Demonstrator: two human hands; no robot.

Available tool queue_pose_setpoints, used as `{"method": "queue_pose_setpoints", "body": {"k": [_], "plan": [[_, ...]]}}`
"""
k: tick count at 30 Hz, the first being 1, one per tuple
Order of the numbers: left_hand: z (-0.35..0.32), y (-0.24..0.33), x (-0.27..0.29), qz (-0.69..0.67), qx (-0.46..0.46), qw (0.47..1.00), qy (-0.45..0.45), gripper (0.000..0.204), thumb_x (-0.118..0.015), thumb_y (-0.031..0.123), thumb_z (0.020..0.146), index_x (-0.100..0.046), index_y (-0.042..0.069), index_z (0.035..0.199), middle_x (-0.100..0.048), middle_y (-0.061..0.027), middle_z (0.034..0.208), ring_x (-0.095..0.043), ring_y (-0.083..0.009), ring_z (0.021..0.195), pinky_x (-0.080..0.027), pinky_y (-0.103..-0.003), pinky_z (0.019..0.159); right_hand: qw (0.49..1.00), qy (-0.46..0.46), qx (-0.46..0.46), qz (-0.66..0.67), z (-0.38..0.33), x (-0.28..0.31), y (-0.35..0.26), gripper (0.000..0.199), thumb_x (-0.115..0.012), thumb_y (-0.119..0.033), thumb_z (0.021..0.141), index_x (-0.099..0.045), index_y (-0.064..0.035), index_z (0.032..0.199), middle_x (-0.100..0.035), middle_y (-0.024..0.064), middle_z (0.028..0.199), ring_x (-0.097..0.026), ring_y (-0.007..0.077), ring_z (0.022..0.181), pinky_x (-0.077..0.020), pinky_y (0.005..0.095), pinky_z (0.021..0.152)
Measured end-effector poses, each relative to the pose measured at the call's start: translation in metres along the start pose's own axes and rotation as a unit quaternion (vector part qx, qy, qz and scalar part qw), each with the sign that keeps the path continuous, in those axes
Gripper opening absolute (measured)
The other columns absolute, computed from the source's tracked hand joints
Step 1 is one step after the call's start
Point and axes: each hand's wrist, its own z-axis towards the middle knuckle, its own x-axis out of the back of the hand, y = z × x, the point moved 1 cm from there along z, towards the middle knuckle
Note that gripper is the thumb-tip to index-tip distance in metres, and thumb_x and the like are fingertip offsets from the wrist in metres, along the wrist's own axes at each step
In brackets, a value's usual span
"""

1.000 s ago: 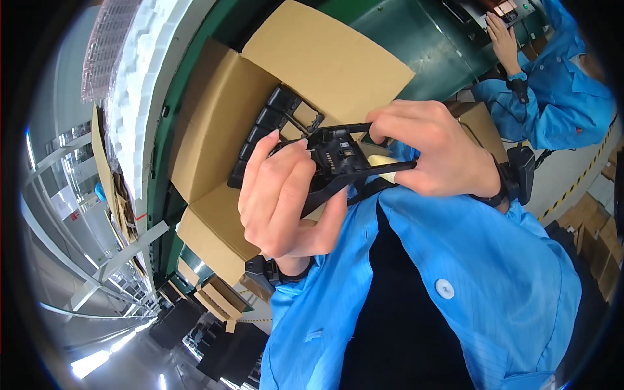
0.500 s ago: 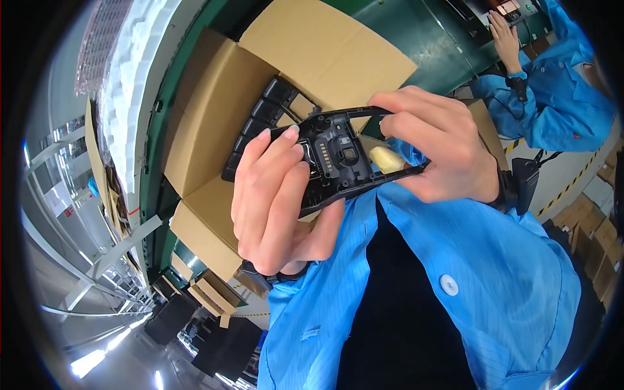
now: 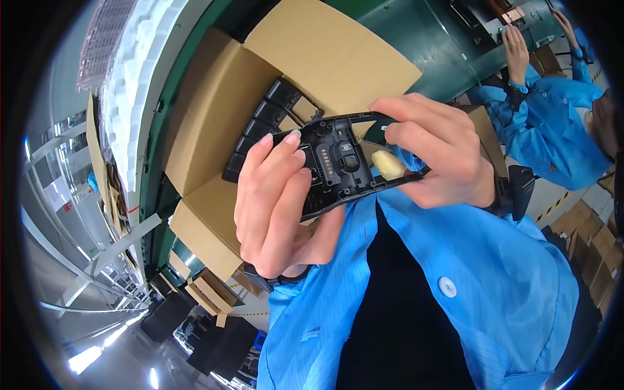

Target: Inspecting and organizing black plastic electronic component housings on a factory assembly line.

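Observation:
Between my two hands is a black plastic housing [image 3: 339, 159], its ribbed inner side with a row of small metallic contacts facing up. My left hand [image 3: 273, 201] is wrapped round its left end, fingertips over the top edge and thumb below. My right hand [image 3: 445, 153] grips the right end, fingers along the upper rim and the lower edge. Through the open window in the housing shows a pale yellow fingertip cover [image 3: 388, 166], seemingly on a finger of my right hand. Behind the housing, several similar black plastic parts [image 3: 263, 117] stand in a row inside an open cardboard box [image 3: 208, 110].
The box stands on a green bench [image 3: 426, 45], its flaps spread. White trays [image 3: 140, 84] are stacked at the left. A co-worker in a blue coat [image 3: 552, 120] works at the upper right, a hand [image 3: 515, 52] by a device. More cardboard boxes [image 3: 591, 250] lie at the right.
The housing has tilted slightly, its inner side turning more toward view. The yellow-covered fingertip shows a little lower in the window. The co-worker has shifted, and a second hand is now visible.

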Motion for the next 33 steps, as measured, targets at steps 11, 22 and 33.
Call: {"method": "queue_pose_setpoints", "body": {"k": [11, 22, 33], "plan": [[-0.013, -0.006, -0.007, -0.023, 0.201, 0.979, -0.039, 0.027, -0.083, 0.005, 0.058, -0.068, -0.003, 0.08, -0.068, -0.0149, 0.077, -0.07, -0.0312, 0.073, -0.059, -0.041, 0.082, 0.975, -0.154, -0.15, 0.053, -0.01, -0.002, 0.011, 0.025, -0.076, -0.001, 0.068, -0.061, -0.0001, 0.088, -0.066, 0.0152, 0.089, -0.066, 0.0347, 0.076, -0.0529, 0.0375, 0.064], [-0.032, 0.007, 0.003, -0.004, 0.081, 0.995, 0.053, 0.031, -0.08, -0.003, 0.05, -0.062, -0.007, 0.074, -0.065, -0.0194, 0.073, -0.071, -0.0354, 0.071, -0.061, -0.052, 0.075, 0.996, -0.05, -0.03, 0.061, -0.004, -0.002, -0.001, 0.02, -0.072, 0.005, 0.064, -0.053, 0.0019, 0.07, -0.057, 0.0128, 0.071, -0.072, 0.0381, 0.079, -0.0562, 0.0394, 0.062], [-0.031, 0.019, 0.006, 0.033, 0.075, 0.996, 0.032, 0.033, -0.084, -0.003, 0.054, -0.058, -0.007, 0.074, -0.064, -0.0193, 0.075, -0.072, -0.0375, 0.076, -0.061, -0.055, 0.077, 0.996, 0.0, 0.014, 0.084, -0.011, -0.005, 0.001, 0.018, -0.068, 0.007, 0.063, -0.051, 0.0041, 0.07, -0.058, 0.0141, 0.07, -0.074, 0.0437, 0.083, -0.0591, 0.0415, 0.064]]}}
